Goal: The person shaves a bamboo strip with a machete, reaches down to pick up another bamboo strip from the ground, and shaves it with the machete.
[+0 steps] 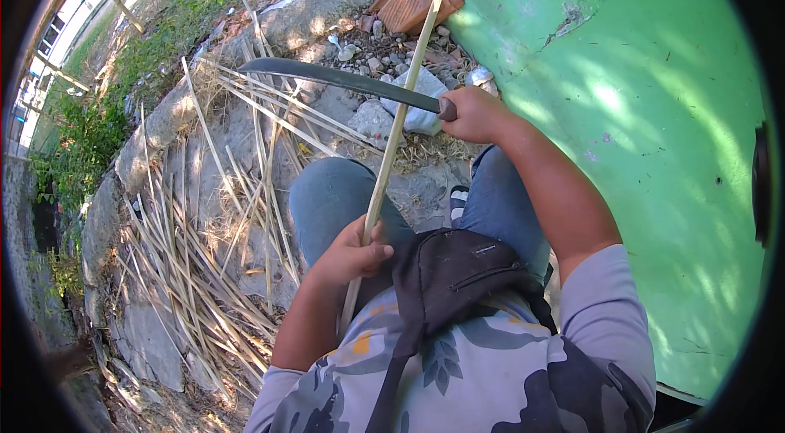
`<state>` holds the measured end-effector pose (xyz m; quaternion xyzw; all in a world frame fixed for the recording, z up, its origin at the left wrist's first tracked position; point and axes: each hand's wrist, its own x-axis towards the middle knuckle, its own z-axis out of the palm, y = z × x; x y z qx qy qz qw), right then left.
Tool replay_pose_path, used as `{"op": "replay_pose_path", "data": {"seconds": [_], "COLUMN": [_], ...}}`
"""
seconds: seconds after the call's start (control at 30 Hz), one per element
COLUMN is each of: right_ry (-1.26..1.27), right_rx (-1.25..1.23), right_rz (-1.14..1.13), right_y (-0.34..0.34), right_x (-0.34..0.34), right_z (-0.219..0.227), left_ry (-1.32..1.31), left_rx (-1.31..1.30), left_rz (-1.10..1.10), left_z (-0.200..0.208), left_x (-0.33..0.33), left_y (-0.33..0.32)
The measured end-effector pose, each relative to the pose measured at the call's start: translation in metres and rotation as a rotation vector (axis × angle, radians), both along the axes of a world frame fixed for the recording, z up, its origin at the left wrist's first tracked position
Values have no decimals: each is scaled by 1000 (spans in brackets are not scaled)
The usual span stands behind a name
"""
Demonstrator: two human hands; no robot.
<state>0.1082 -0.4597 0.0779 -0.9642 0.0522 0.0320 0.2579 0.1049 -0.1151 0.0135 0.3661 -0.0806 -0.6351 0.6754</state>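
My left hand (352,253) is closed around the lower part of a long pale bamboo strip (416,65), which slants up and away between my knees. In my right hand (476,116) is the dark handle of a machete (343,78). Its long curved blade points left and crosses the strip above my knees, at or very near its surface; I cannot tell whether it cuts in. The strip's lower end runs down beside my left forearm toward my shirt.
Many split bamboo strips (196,286) lie loosely piled on the stone ground at left. Ahead are broken stones (372,122) and orange clay tiles (409,4). A green wall (646,106) rises close on my right. A black bag (458,269) rests on my lap. Plants (78,143) grow at far left.
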Motion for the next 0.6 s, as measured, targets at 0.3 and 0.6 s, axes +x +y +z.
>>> {"op": "replay_pose_path", "data": {"seconds": [0.3, 0.6], "right_ry": [236, 75], "right_rx": [-79, -29], "right_rz": [-88, -45], "right_y": [-19, 0], "right_x": [-3, -13], "right_z": [8, 9], "left_ry": [-199, -10], "left_rx": [11, 2], "left_rz": [-61, -33], "left_z": [9, 9], "left_x": [-9, 1], "left_y": [-6, -3]}}
